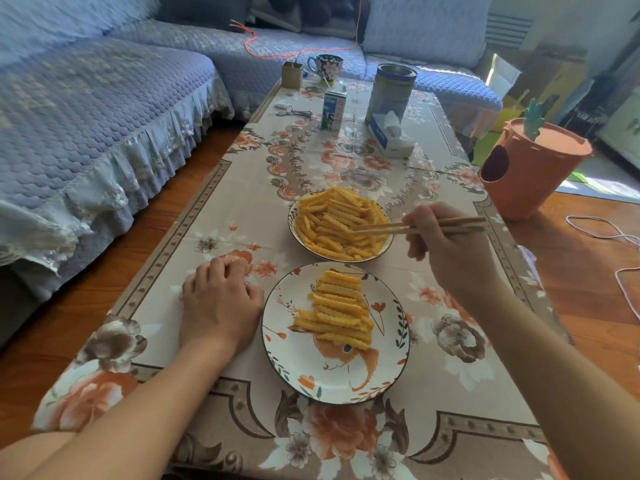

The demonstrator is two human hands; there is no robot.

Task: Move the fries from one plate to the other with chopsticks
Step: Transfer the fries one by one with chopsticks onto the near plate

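Observation:
A far plate point(387, 244) is heaped with crinkle-cut fries point(329, 220). Closer to me, a flowered plate point(332, 379) carries a neat stack of fries point(337, 311) on its upper half. My right hand point(446, 247) grips a pair of wooden chopsticks point(384, 228) and reaches from the right. Their tips lie in the right side of the far pile; whether a fry is pinched I cannot tell. My left hand point(220, 299) rests on the tablecloth just left of the near plate, fingers loosely curled and holding nothing.
Farther back on the flowered tablecloth point(214, 216) stand a milk carton point(333, 110), a tall tin point(393, 90), a tissue pack point(391, 135), a mug point(325, 66) and a small box point(292, 75). An orange bin point(530, 171) stands right of the table, a blue sofa point(86, 116) to the left.

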